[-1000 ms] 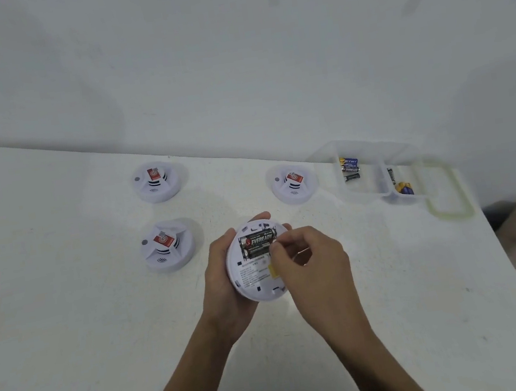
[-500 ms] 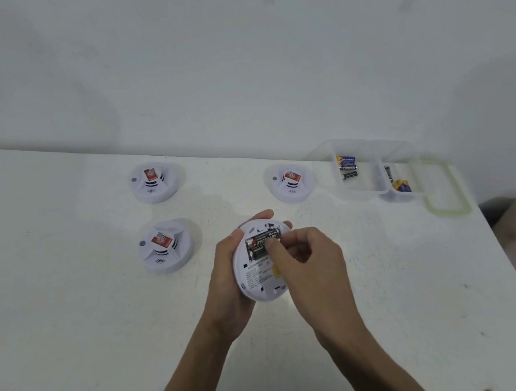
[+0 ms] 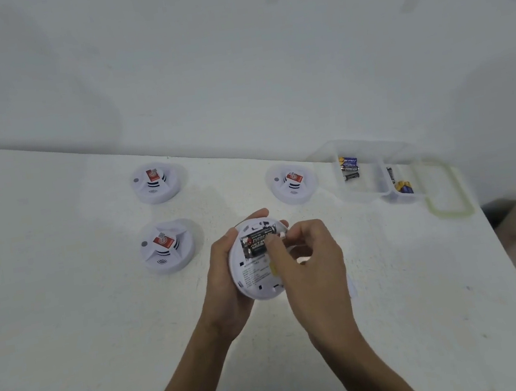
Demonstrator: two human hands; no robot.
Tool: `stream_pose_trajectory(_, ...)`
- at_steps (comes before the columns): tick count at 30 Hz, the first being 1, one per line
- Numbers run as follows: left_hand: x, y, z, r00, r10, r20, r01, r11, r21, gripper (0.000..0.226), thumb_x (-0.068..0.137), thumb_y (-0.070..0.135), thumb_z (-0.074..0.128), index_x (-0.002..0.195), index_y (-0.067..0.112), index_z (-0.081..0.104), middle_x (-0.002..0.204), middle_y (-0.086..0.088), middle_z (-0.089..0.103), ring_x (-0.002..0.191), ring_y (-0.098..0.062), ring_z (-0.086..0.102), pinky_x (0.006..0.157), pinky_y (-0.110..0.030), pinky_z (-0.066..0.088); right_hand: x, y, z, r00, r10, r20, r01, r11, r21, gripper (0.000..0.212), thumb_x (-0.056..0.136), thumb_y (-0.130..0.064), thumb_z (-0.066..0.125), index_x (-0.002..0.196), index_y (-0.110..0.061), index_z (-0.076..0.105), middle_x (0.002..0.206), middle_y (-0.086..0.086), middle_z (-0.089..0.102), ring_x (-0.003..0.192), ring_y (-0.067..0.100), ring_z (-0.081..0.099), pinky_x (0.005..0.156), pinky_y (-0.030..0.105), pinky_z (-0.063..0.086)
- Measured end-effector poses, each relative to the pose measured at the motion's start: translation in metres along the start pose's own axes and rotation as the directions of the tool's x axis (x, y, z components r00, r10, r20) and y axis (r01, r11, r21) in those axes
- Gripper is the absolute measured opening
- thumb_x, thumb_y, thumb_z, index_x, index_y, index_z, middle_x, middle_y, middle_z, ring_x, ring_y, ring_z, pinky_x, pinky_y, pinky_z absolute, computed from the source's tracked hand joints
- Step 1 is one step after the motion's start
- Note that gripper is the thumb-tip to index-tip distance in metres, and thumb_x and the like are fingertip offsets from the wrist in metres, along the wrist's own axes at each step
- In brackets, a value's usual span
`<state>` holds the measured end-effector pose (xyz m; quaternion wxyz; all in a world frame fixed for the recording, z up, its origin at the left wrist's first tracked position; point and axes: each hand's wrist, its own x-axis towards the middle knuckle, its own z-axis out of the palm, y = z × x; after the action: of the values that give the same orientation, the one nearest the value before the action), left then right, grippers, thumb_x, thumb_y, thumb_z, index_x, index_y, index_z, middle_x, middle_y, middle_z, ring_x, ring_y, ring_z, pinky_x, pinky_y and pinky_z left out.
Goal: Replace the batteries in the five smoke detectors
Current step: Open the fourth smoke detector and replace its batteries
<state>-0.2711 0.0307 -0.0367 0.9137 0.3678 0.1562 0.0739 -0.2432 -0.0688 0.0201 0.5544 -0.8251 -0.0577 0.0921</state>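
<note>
We work at a white tabletop (image 3: pixel 69 321) set against a pale wall (image 3: pixel 232 66). Our left hand (image 3: pixel 225 276) cups the round white plastic smoke detector (image 3: pixel 258 281), back side up and tilted toward us so its open bay faces the eye. Our right hand (image 3: pixel 312 264) curls over it, thumb and forefinger pinching the end of a black cylindrical battery (image 3: pixel 254 240) in that bay, probably to work it loose. Three white domed detectors (image 3: pixel 166 246) sit face up beyond and left of the held detector. Far right of it lies a clear plastic box (image 3: pixel 372 194) of loose batteries (image 3: pixel 349 168), close enough for the swap.
</note>
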Motion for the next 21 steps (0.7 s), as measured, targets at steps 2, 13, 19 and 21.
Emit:
stream_pose_trajectory(2, -0.001, 0.001, 0.001, 1.000, -0.005, -0.002, 0.005, 1.000, 0.001, 0.049, 0.082, 0.046, 0.036, 0.113, 0.023, 0.067, 0.116, -0.012, 0.067, 0.102, -0.028, 0.065, 0.082, -0.038, 0.055, -0.003, 0.000, 0.002, 0.998, -0.047, -0.031, 0.050, 0.994, 0.099, 0.013, 0.087, -0.023, 0.064, 0.088, -0.024, 0.051, 0.085, -0.014, 0.061, 0.083, -0.001, 0.061, 0.065, 0.005, 0.049)
stream_pose_trajectory(13, -0.004, 0.004, 0.000, 0.986, -0.132, 0.101, 0.149, 0.969, -0.196, 0.065, 0.079, 0.050, 0.049, 0.127, 0.007, 0.055, 0.120, -0.017, 0.061, 0.099, -0.032, 0.065, 0.073, -0.045, 0.055, 0.023, -0.004, -0.024, 0.927, -0.335, 0.166, 0.302, 0.933, 0.198, 0.009, 0.078, -0.003, 0.045, 0.081, -0.012, 0.047, 0.072, -0.003, 0.055, 0.063, 0.007, 0.058, 0.055, 0.015, 0.046)
stream_pose_trajectory(19, -0.003, 0.000, -0.003, 0.989, -0.144, 0.042, 0.149, 0.970, -0.190, 0.051, 0.091, 0.047, 0.031, 0.098, 0.016, 0.071, 0.097, -0.012, 0.069, 0.083, -0.026, 0.068, 0.069, -0.037, 0.056, 0.039, -0.001, -0.027, 0.641, -0.570, 0.514, 0.760, 0.563, -0.323, 0.010, 0.086, -0.019, 0.054, 0.092, -0.025, 0.050, 0.083, -0.009, 0.045, 0.066, 0.014, 0.051, 0.054, 0.029, 0.046)
stream_pose_trajectory(21, -0.003, 0.000, -0.004, 0.989, -0.145, 0.018, 0.146, 0.972, -0.186, 0.053, 0.094, 0.047, 0.027, 0.096, 0.017, 0.071, 0.094, -0.012, 0.069, 0.082, -0.026, 0.068, 0.068, -0.036, 0.056, 0.044, -0.004, -0.027, 0.579, -0.536, 0.615, 0.810, 0.462, -0.360, 0.012, 0.089, -0.025, 0.051, 0.100, -0.027, 0.055, 0.085, -0.007, 0.046, 0.065, 0.013, 0.050, 0.054, 0.029, 0.046)
